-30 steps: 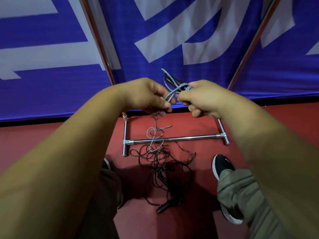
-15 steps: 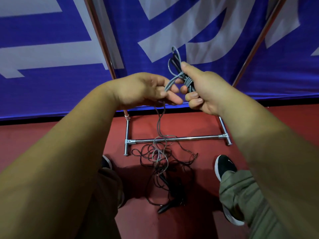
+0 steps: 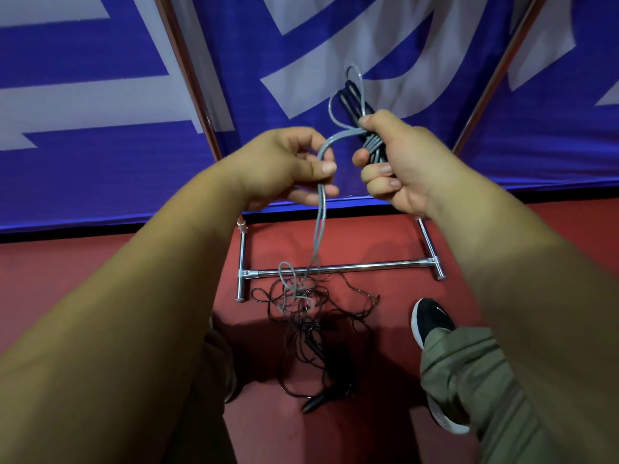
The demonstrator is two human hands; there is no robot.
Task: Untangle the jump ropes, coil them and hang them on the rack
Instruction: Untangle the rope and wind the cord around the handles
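A blue and white banner (image 3: 100,169) is seen right behind the rack (image 3: 335,268). The rack's chrome base bar lies crosswise on the red floor (image 3: 83,269), and its slanted uprights rise at either side. Much of the lower view is blocked by both forearms. A black shoe (image 3: 430,318) is planted just beside the black rope (image 3: 311,333), which is spread in a tangle on the floor, close against the base bar. The grey rope (image 3: 320,229) is held up in front of the banner. Its gathered loops and the dark handles (image 3: 350,95) are clenched in the grip of the right hand (image 3: 402,162), pointing up and away. A doubled strand is pinched by the left hand (image 3: 284,165) and hangs almost straight down into the tangle.
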